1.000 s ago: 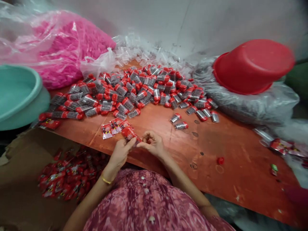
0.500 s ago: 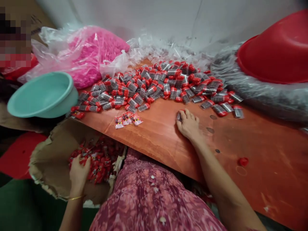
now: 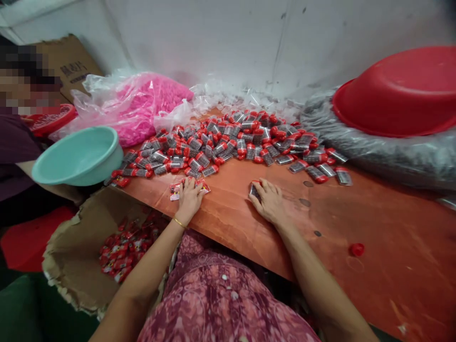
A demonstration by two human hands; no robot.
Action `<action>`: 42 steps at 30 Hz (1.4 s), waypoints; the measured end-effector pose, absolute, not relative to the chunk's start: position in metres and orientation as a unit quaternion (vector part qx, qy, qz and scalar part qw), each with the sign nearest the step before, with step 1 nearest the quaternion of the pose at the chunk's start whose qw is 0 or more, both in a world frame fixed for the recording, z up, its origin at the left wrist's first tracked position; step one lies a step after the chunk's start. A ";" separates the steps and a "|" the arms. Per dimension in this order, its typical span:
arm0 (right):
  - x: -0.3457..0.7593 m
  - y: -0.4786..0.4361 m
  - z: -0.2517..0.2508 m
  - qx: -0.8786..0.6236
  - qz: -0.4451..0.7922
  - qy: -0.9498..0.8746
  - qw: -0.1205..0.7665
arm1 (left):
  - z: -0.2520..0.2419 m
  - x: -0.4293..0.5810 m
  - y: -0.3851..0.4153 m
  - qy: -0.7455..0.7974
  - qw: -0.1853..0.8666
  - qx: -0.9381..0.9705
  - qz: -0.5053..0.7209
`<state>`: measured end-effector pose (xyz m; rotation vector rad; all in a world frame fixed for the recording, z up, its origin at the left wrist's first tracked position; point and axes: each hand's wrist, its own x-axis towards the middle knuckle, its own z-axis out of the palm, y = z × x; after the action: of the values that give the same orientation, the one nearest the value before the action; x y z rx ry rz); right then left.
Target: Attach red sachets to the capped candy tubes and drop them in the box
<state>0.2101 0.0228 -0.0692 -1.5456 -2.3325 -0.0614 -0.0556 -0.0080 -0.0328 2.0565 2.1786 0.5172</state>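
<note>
My left hand (image 3: 190, 202) reaches over the table's near edge, its fingers spread and resting on a few small red printed packets (image 3: 175, 190). Whether it grips one is hidden under the fingers. In my right hand (image 3: 270, 199), on the tabletop, is a small clear case with dark contents (image 3: 254, 190), held between thumb and fingers. Beyond both hands lies a wide heap of similar red-capped clear cases (image 3: 228, 137). Below my left forearm, a torn-edged cardboard box (image 3: 76, 244) holds many red wrapped pieces (image 3: 119, 251).
A turquoise basin (image 3: 76, 156) juts over the table's left edge near a seated person (image 3: 17, 156). A bag of pink pieces (image 3: 153, 102) lies behind it. At the right, an overturned red tub (image 3: 399, 90) rests on a plastic-wrapped dark bundle (image 3: 392, 154). A red cap (image 3: 356, 249) sits on the wooden table (image 3: 402, 228).
My left hand has come up out of the cardboard box onto the printed packets on the table. My right hand still holds the case in about the same place. The camera view has tilted up.
</note>
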 end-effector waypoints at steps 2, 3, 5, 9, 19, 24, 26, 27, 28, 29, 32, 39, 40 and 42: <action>0.211 0.023 -0.072 -0.542 -0.029 -0.820 0.180 | -0.038 -0.053 -0.011 0.721 0.023 0.679 0.134; 0.211 0.024 -0.073 -0.543 -0.034 -0.818 0.188 | -0.040 -0.052 -0.014 0.723 0.011 0.679 0.125; 0.212 0.024 -0.075 -0.547 -0.047 -0.809 0.211 | -0.043 -0.051 -0.018 0.727 0.000 0.676 0.119; 0.210 0.024 -0.074 -0.547 -0.062 -0.792 0.263 | -0.043 -0.054 -0.020 0.738 0.001 0.665 0.113; 0.204 0.016 -0.065 -0.513 -0.068 -0.801 0.302 | -0.055 -0.051 -0.024 0.734 0.002 0.655 0.180; 0.196 0.011 -0.057 -0.489 -0.077 -0.811 0.311 | -0.058 -0.051 -0.025 0.725 0.016 0.656 0.209; 0.188 0.008 -0.053 -0.482 -0.053 -0.815 0.318 | -0.058 -0.053 -0.025 0.718 0.019 0.664 0.208; 0.181 0.007 -0.051 -0.477 -0.035 -0.817 0.322 | -0.057 -0.055 -0.025 0.716 0.020 0.667 0.205; 0.174 0.007 -0.049 -0.473 -0.014 -0.819 0.325 | -0.056 -0.056 -0.024 0.714 0.021 0.670 0.202; 0.165 0.007 -0.047 -0.468 0.008 -0.822 0.324 | -0.055 -0.057 -0.023 0.713 0.024 0.672 0.199; 0.137 0.011 -0.045 -0.451 0.070 -0.835 0.307 | -0.052 -0.058 -0.020 0.713 0.027 0.671 0.202; 0.100 0.021 -0.057 -0.458 0.087 -0.862 0.199 | -0.060 -0.054 -0.022 0.697 0.043 0.669 0.254; 0.098 0.021 -0.059 -0.459 0.082 -0.865 0.188 | -0.062 -0.054 -0.023 0.697 0.046 0.667 0.259; 0.095 0.022 -0.063 -0.456 0.081 -0.868 0.178 | -0.065 -0.054 -0.023 0.700 0.055 0.661 0.264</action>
<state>0.0946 0.0219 -0.0629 -1.2909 -2.4556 0.2302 -0.0538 -0.0229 -0.0649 2.0068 2.1255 0.8007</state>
